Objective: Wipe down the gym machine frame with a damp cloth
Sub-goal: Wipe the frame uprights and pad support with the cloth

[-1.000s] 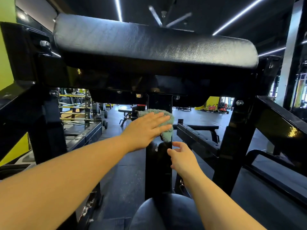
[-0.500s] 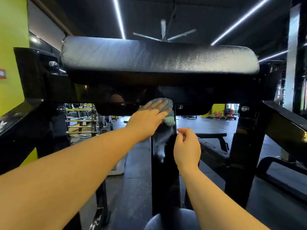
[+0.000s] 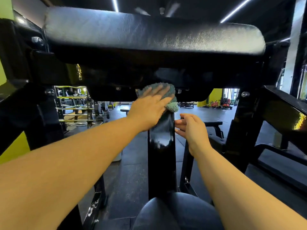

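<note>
1. The left grip [image 3: 149,108] covers most of the cloth [image 3: 172,107]; only its fringe shows.
2. The cloth hides the top of the upright post [image 3: 162,155].
3. The seat [image 3: 176,213] is cut by the bottom edge.
4. The ceiling fan [image 3: 166,9] is blurred.

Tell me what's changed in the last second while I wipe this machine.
The left hand slid the green cloth up the centre post to its top, just under the pad, leaving a wet sheen below. The right hand, curled half a second ago, now has its fingers spread beside the post's right edge. The left palm stays flat on the cloth; nothing was let go.
</note>
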{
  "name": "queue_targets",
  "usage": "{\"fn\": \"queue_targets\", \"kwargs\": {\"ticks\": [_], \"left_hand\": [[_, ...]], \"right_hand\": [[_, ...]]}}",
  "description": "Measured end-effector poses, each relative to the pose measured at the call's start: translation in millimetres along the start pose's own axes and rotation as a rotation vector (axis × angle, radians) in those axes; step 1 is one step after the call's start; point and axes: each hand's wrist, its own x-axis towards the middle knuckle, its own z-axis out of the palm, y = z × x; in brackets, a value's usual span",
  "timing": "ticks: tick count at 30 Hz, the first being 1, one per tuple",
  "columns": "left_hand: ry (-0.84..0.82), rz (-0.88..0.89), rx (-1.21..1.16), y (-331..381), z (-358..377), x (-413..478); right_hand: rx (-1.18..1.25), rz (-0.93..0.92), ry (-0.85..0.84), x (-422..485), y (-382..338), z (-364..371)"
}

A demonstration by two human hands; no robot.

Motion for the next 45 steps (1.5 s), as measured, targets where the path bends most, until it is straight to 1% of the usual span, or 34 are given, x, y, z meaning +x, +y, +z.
{"fn": "queue_targets", "kwargs": {"ticks": [1, 2, 4, 7, 9, 10, 11, 12, 14, 15, 16, 17, 18, 20, 21, 23, 24, 25, 26, 29, 30, 31, 32, 34, 36, 37, 38, 39, 41, 42, 43, 45], "left_hand": [[0.001, -0.046, -0.024, 6, 3, -2], [0.021, -0.014, -0.039, 14, 10, -13], [0.028, 0.201, -0.057, 25, 30, -53], [-0.111, 0.544, -0.098, 40, 44, -123], [-0.161, 0.683, -0.139, 34, 38, -139], [-0.14, 0.719, -0.115, 27, 36, -132], [-0.1, 0.689, -0.084, 19, 33, -119], [-0.047, 0.598, -0.064, 10, 31, -101], [0.054, 0.348, -0.029, -7, 25, -62], [0.055, 0.244, -0.023, -8, 22, -52], [0.061, 0.198, -0.034, -4, 24, -52], [0.058, 0.201, -0.058, 4, 30, -62], [0.048, 0.246, -0.087, 13, 34, -77], [0.004, 0.418, -0.13, 33, 41, -117], [-0.045, 0.5, -0.151, 38, 40, -133], [-0.102, 0.611, -0.138, 30, 35, -138], [-0.093, 0.637, -0.1, 24, 34, -128], [-0.077, 0.619, -0.053, 18, 31, -114], [-0.047, 0.556, -0.017, 14, 30, -99], [0.029, 0.234, 0.0, 17, 34, -67], [0.059, 0.186, -0.02, 24, 39, -72], [0.073, 0.19, -0.05, 33, 46, -85], [0.081, 0.239, -0.068, 42, 52, -102], [0.037, 0.391, -0.095, 52, 56, -135], [-0.022, 0.499, -0.084, 46, 51, -142], [-0.013, 0.524, -0.055, 41, 47, -132], [0.013, 0.505, -0.016, 37, 43, -118], [0.047, 0.442, 0.015, 32, 40, -101], [0.101, 0.244, 0.028, 26, 41, -72], [0.101, 0.148, 0.013, 27, 42, -65], [0.108, 0.085, -0.006, 32, 45, -65], [0.119, 0.068, -0.049, 48, 52, -86]], "right_hand": [[-0.001, 0.009, -0.004, 1, -1, 0], [-0.009, 0.021, -0.006, 1, -1, 0], [-0.018, 0.042, -0.007, 0, 0, -2], [0.001, 0.071, 0.0, -3, 2, -1], [-0.007, 0.061, -0.004, -7, 4, 2], [-0.018, 0.048, -0.004, -8, 4, 2], [-0.03, 0.037, -0.004, -9, 5, 3], [-0.036, 0.029, -0.003, -10, 4, 4], [-0.052, 0.024, -0.003, -8, 5, 3], [-0.064, 0.025, 0.0, -8, 6, 3], [-0.07, 0.028, 0.001, -8, 5, 2], [-0.069, 0.035, -0.003, -9, 6, 2], [-0.062, 0.038, -0.004, -9, 6, 2], [-0.076, 0.03, -0.011, -12, 4, 1], [-0.091, 0.03, -0.012, -14, 4, 2], [-0.136, 0.019, -0.007, -19, 1, 4], [-0.157, 0.006, 0.002, -21, 1, 5], [-0.168, -0.004, 0.008, -22, 0, 7], [-0.177, -0.015, 0.01, -22, -1, 8], [-0.185, -0.002, 0.003, -18, 1, 8], [-0.186, 0.01, 0.004, -17, 1, 8], [-0.176, 0.02, 0.004, -17, 1, 8], [-0.159, 0.024, 0.003, -17, 1, 8], [-0.133, 0.014, -0.001, -21, -2, 8], [-0.123, -0.013, -0.015, -23, -2, 9], [-0.123, -0.019, -0.013, -25, -4, 9], [-0.133, -0.022, -0.001, -24, -4, 10], [-0.137, -0.02, 0.004, -22, -3, 10], [-0.158, -0.003, 0.01, -19, -1, 9], [-0.165, 0.01, 0.007, -18, 0, 9], [-0.162, 0.018, 0.001, -18, 0, 9], [-0.169, 0.019, -0.005, -20, 0, 7]]}}
